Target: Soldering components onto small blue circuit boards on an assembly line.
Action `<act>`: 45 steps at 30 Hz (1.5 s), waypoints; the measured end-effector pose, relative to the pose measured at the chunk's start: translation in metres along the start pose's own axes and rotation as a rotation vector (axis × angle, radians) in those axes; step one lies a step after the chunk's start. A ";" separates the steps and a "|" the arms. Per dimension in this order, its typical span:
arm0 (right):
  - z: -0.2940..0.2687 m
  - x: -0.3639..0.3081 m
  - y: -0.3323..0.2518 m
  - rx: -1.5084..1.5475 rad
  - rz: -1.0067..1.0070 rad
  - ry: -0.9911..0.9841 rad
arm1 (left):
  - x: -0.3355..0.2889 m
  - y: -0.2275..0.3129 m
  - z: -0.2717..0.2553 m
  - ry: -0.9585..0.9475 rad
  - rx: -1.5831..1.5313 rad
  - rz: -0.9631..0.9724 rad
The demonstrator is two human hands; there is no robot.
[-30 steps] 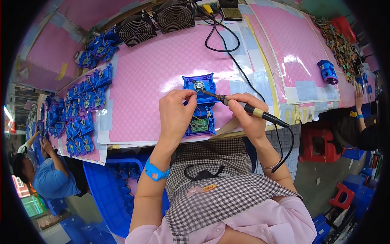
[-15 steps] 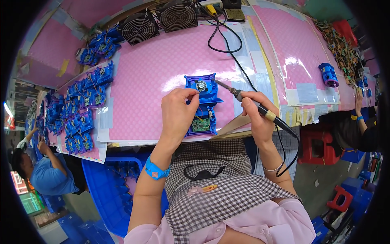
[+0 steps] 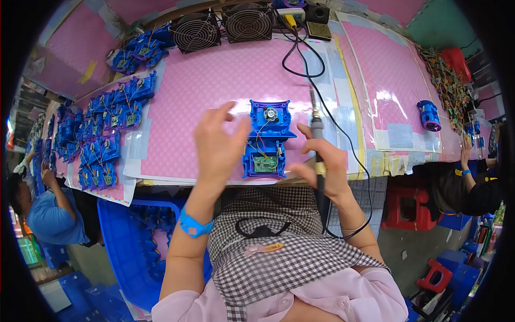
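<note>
Steady the open blue housing (image 3: pixel 274 130) on the counter (image 3: pixel 204 80) using the left hand (image 3: pixel 219 145), spread wide and apparently empty, while angling the soldering iron (image 3: pixel 317 129) held in the right hand (image 3: pixel 331 163) clear of thin wires (image 3: pixel 259 129).

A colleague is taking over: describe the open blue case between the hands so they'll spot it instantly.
Find the pink tabletop, then its near edge by the apron. Between the left hand and the soldering iron in the right hand lies the blue case, speaker in its far half, green board in the near. Unlike the blue cases crowded at left, it lies alone.
</note>
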State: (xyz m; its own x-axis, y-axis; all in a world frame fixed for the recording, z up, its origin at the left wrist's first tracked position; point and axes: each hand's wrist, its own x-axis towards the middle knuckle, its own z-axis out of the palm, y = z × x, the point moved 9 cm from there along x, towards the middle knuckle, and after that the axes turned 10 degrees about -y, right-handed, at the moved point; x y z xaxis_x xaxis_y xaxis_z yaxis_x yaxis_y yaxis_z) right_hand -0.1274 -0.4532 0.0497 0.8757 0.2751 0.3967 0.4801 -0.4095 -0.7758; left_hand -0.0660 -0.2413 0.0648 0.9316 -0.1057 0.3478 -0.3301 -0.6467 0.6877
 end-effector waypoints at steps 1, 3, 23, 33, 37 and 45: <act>0.021 0.002 -0.002 -0.022 0.104 -0.228 | -0.008 -0.007 -0.028 0.123 0.058 0.018; 0.038 0.008 -0.013 -0.101 0.035 -0.279 | -0.026 -0.041 -0.060 0.117 -0.085 -0.160; 0.151 0.105 -0.076 0.198 -0.211 -0.025 | -0.145 -0.098 -0.145 0.366 0.440 -0.202; 0.073 0.057 -0.058 0.311 -0.096 0.015 | -0.084 -0.134 -0.135 0.021 0.703 -0.131; -0.001 0.029 -0.027 0.400 0.019 0.248 | -0.094 -0.130 -0.139 0.080 0.699 -0.123; -0.099 -0.018 0.010 0.418 0.003 0.552 | -0.092 -0.125 -0.145 0.068 0.733 -0.051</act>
State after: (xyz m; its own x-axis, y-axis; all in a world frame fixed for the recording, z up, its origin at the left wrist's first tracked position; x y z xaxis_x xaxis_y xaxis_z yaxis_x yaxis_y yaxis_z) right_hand -0.1333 -0.5486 0.0838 0.8282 -0.2539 0.4996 0.5144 -0.0093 -0.8575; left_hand -0.1323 -0.0411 0.0396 0.9236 -0.0298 0.3821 -0.0776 -0.9908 0.1105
